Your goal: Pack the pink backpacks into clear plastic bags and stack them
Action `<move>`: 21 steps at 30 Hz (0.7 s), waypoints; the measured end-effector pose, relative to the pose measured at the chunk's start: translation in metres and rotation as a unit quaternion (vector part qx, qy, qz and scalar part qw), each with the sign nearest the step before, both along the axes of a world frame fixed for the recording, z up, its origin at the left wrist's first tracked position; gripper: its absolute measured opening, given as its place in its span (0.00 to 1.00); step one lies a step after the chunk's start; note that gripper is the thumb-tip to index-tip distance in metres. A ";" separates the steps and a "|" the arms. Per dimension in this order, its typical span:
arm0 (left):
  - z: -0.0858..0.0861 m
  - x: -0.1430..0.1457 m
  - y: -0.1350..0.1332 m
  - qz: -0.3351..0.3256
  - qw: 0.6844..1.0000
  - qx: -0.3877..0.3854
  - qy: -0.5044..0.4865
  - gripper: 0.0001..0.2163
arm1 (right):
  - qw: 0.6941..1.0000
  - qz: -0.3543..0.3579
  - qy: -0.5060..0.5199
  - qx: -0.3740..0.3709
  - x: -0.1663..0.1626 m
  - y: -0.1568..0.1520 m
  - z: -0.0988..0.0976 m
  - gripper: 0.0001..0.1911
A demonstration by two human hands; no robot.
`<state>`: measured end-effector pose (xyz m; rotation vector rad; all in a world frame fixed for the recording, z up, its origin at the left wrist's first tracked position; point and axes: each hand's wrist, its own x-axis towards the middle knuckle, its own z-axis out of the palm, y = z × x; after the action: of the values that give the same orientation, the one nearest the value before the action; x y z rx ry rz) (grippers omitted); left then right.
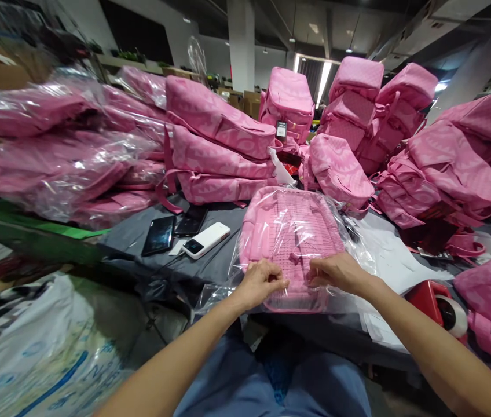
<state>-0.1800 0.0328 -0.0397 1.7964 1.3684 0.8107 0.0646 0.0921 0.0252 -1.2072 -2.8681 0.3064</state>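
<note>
A pink backpack in a clear plastic bag (291, 237) lies flat on the grey table (141, 231) right in front of me. My left hand (262, 282) rests on its near edge with the fingers curled, pinching the plastic. My right hand (336, 272) sits beside it, about a hand's width to the right, fingers also curled down onto the plastic at the bag's near end. Both forearms reach in from the bottom of the view.
Bagged pink backpacks (54, 150) are piled at the left, unbagged ones (358, 110) at the back and right. A tablet (158, 234), a phone and a white power bank (206, 239) lie left of my hands. A red tape dispenser (439, 304) and white papers (397, 260) are at the right.
</note>
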 end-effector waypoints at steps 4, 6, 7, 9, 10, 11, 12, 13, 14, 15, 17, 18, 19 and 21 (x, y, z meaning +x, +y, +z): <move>-0.002 -0.002 0.002 -0.004 1.000 -0.007 0.022 0.12 | 0.989 -0.144 0.037 0.002 0.009 -0.005 -0.004 0.16; -0.003 -0.002 0.004 -0.003 0.999 -0.005 0.039 0.13 | 0.986 -0.151 0.072 0.019 0.010 -0.019 -0.008 0.14; -0.003 -0.001 0.004 -0.004 0.999 -0.002 0.049 0.13 | 0.987 -0.142 0.077 0.022 0.008 -0.027 -0.010 0.14; -0.002 0.000 0.003 -0.010 0.997 0.001 0.074 0.13 | 0.990 -0.127 0.053 0.007 0.000 -0.039 -0.016 0.15; -0.001 0.000 0.000 -0.016 0.996 0.010 0.087 0.13 | 0.992 -0.126 0.030 -0.004 -0.005 -0.042 -0.018 0.16; 0.001 -0.001 -0.004 -0.027 0.994 0.030 0.103 0.11 | 0.991 -0.131 0.006 -0.011 -0.009 -0.043 -0.019 0.17; 0.002 -0.003 -0.009 -0.041 0.990 0.063 0.122 0.10 | 0.990 -0.139 -0.015 -0.014 -0.012 -0.042 -0.020 0.17; 0.004 -0.007 -0.015 -0.052 0.982 0.108 0.144 0.08 | 0.989 -0.144 -0.031 -0.016 -0.014 -0.040 -0.021 0.18; 0.005 -0.012 -0.021 -0.055 0.971 0.159 0.168 0.06 | 0.988 -0.145 -0.044 -0.017 -0.014 -0.037 -0.020 0.18; 0.005 -0.019 -0.027 -0.048 0.958 0.207 0.192 0.05 | 0.988 -0.145 -0.054 -0.017 -0.014 -0.034 -0.020 0.18; 0.002 -0.035 -0.035 -0.007 0.938 0.261 0.226 0.03 | 0.988 -0.142 -0.065 -0.015 -0.014 -0.028 -0.019 0.19; 0.000 -0.043 -0.037 0.018 0.937 0.263 0.230 0.04 | 0.988 -0.141 -0.064 -0.013 -0.015 -0.026 -0.018 0.19; -0.003 -0.050 -0.036 0.038 0.941 0.250 0.226 0.05 | 0.988 -0.141 -0.059 -0.010 -0.015 -0.025 -0.019 0.19; -0.009 -0.061 -0.030 0.059 0.954 0.209 0.205 0.07 | 0.989 -0.143 -0.027 -0.007 -0.015 -0.026 -0.020 0.19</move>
<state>-0.2408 0.0033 -0.0492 2.3283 1.6733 0.8700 0.0496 0.0665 0.0052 -1.6279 -2.6857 0.2891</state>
